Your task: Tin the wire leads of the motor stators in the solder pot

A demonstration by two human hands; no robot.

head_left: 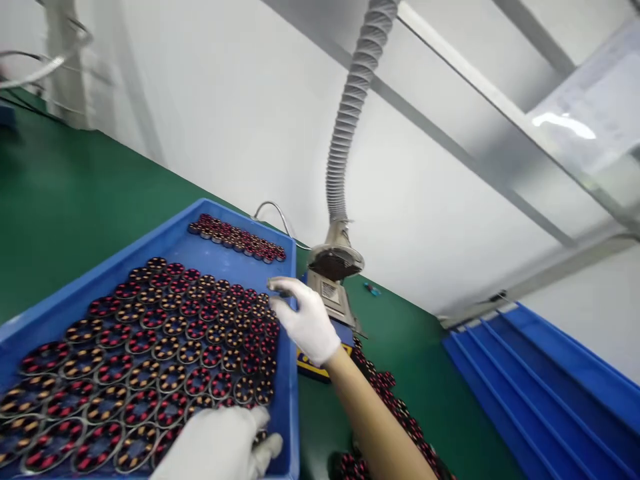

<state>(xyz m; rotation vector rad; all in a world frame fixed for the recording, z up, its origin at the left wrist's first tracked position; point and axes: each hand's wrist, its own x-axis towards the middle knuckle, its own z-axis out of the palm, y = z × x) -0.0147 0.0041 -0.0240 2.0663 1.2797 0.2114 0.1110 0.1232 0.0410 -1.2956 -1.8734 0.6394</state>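
My right hand (310, 323), in a white glove, reaches over the right wall of a blue tray (296, 373). Its thumb and index finger are apart, with no held part visible between them. Rows of small ring-shaped wound cores (165, 347), with red or copper-coloured coils, lie in the tray. At the bottom, my white-gloved left hand (220, 443) hovers over or rests on the nearest cores; which, I cannot tell. The left thumb and index finger stand apart, and a core shows in the gap. The other left fingers are hidden.
A ribbed exhaust hose (345, 133) ends in a hood above a small blue device with a metal top (333, 297). More wound cores (395, 407) are heaped right of my forearm on the green table (425, 347). Blue stacked trays (545, 393) stand at right.
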